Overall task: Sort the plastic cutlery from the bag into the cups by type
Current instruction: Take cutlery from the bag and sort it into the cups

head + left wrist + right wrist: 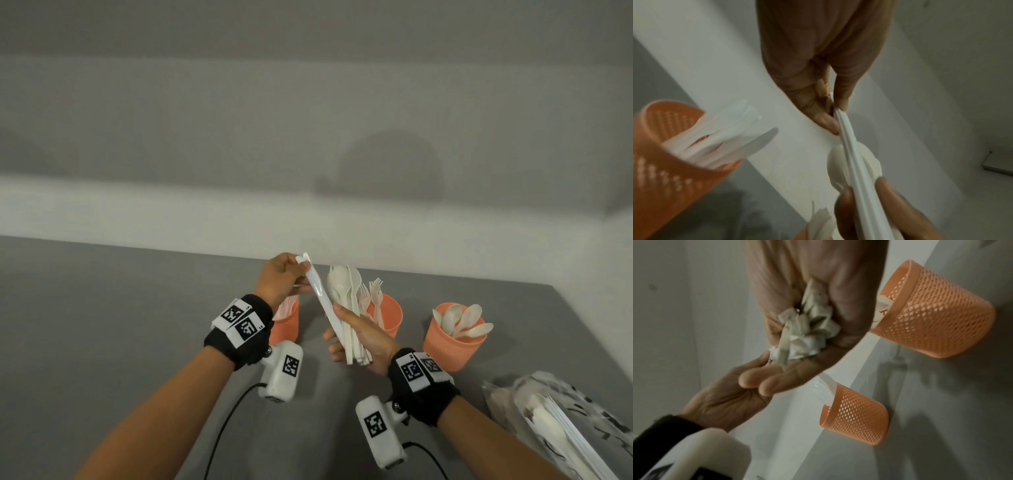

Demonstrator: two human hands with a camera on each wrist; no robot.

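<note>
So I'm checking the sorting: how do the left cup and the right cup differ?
The left cup holds flat knives, while the right cup holds spoons with their bowls up. In the head view the left cup is half hidden behind the left hand; the right cup stands in plain sight, nearer the bag. Both are orange mesh cups, upright on the grey table.

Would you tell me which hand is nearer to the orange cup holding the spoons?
Right. The right hand is just left of the spoon cup; the left hand is farther left, beyond the bundle.
</note>
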